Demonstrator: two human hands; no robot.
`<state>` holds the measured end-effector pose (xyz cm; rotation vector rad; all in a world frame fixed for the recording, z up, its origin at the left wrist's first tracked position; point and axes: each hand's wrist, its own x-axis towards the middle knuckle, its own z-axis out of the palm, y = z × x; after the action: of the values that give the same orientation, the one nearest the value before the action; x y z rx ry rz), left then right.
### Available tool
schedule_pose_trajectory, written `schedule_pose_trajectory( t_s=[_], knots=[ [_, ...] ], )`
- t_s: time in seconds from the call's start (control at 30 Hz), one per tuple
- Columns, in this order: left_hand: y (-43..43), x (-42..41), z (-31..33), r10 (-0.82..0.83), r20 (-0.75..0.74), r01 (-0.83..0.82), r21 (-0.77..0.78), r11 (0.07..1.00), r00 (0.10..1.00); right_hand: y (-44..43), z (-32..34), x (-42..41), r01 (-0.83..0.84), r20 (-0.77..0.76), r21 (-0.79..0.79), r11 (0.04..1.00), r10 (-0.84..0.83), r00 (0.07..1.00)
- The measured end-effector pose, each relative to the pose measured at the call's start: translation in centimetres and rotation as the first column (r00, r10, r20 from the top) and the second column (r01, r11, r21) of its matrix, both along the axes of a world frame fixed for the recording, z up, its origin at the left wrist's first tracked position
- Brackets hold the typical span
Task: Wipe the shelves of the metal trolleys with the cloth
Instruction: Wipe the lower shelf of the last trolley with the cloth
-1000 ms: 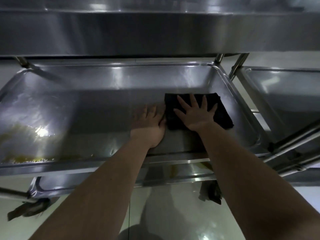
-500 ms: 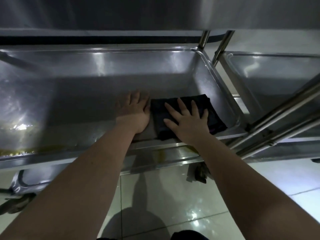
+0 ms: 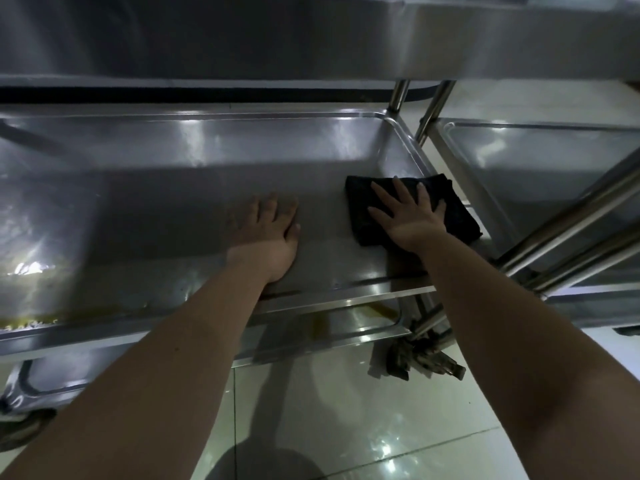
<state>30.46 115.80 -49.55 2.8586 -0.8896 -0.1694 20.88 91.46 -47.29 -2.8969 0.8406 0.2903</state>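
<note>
The right hand (image 3: 408, 216) lies flat on the black cloth (image 3: 459, 216). Its fingers are straight and spread wide, and they press the cloth down without curling round it. The cloth is folded and sits on the middle shelf (image 3: 156, 202) of the metal trolley, near the front right corner and close to the right rim.

The left hand (image 3: 266, 230) lies flat on the bare shelf a little apart from the cloth. Its fingers are straight and close together, and it holds nothing.

A yellow smear (image 3: 31, 322) runs along the front left edge of this shelf. The top shelf (image 3: 242, 36) hangs over it. Under it is a lower shelf (image 3: 363, 329), with a dark wheel (image 3: 422, 358) at its right front corner. A second trolley (image 3: 540, 174) stands just beside on the right, with its own shiny shelf. Below everything is a pale, shiny tiled floor (image 3: 346, 410)
</note>
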Motion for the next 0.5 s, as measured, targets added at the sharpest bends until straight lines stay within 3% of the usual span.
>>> schedule_pose_trajectory(
  t_s=[0.17, 0.37, 0.5],
  knots=[
    [0.0, -0.1, -0.3, 0.025, -0.01, -0.025, -0.087, 0.996, 1.0, -1.0, 0.1, 2.0, -0.054, 0.017, -0.025, 0.998, 0.055, 0.998],
    [0.3, -0.2, 0.2, 0.038, -0.062, -0.043, -0.078, 0.996, 0.997, 0.3, 0.0, -7.2, -0.055, -0.001, 0.026, 0.998, 0.055, 0.999],
    [0.8, -0.7, -0.1, 0.034, -0.019, -0.035, -0.053, 0.998, 0.999, 1.0, 0.2, -9.3, -0.108, -0.108, 0.019, 0.994, 0.109, 0.988]
  ],
)
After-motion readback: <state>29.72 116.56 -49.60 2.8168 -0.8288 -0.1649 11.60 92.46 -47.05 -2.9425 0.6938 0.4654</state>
